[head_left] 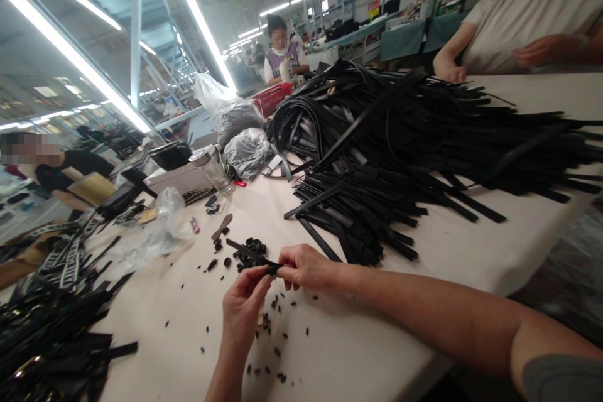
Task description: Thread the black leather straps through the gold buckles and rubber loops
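Over the pale tabletop, a black strap (249,254) is pinched between my two hands, its free end pointing up and to the left. The fingers and thumb of my left hand (242,301) close on it from below. From the right, my right hand (305,267) grips the same strap with curled fingers, which partly hide it. Just behind the strap lies a small heap of black loops or rings (257,245). Tiny black pieces (277,352) are scattered on the table under and around my hands.
A large pile of black straps (377,157) covers the back right. More straps (51,339) lie at the left. A glass bottle (214,171), plastic bags (249,152) and a red basket (273,98) stand behind. A co-worker's hand (455,73) rests at the far right edge.
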Demonstrator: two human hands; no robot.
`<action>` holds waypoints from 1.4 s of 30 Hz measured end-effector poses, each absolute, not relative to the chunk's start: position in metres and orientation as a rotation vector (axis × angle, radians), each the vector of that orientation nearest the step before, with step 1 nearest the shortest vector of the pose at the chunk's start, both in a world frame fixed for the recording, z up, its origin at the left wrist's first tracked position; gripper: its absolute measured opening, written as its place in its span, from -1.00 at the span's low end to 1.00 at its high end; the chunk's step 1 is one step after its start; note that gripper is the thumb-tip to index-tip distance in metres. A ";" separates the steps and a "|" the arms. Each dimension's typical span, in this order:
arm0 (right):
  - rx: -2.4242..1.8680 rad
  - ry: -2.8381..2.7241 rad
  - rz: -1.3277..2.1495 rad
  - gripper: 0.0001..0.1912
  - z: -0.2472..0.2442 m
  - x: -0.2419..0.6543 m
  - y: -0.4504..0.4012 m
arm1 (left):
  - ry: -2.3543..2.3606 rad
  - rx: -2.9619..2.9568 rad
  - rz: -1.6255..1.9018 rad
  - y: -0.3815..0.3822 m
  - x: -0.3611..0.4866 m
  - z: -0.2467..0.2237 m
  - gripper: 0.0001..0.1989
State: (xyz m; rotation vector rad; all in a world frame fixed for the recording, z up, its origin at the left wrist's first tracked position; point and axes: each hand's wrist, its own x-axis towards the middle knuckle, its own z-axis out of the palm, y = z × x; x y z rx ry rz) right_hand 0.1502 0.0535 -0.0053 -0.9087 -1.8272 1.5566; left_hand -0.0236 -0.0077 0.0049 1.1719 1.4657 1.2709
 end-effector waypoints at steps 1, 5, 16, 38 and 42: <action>-0.883 -1.797 1.596 -0.88 -0.007 0.149 0.053 | 1.463 1.163 1.269 -0.008 -0.022 0.006 -0.66; -0.832 -1.696 1.725 -0.89 -0.011 0.146 0.052 | 1.489 1.126 1.254 -0.008 -0.018 0.007 -0.66; -0.754 -1.527 1.890 -0.80 -0.013 0.141 0.047 | 1.516 1.442 1.182 -0.006 -0.024 -0.003 -0.78; -0.768 -1.608 1.963 -0.91 0.000 0.148 0.045 | 1.399 0.719 1.309 -0.014 -0.009 -0.001 -0.53; -0.700 -1.457 2.082 -0.86 -0.011 0.143 0.048 | 1.465 0.555 1.296 -0.011 -0.017 -0.005 -0.48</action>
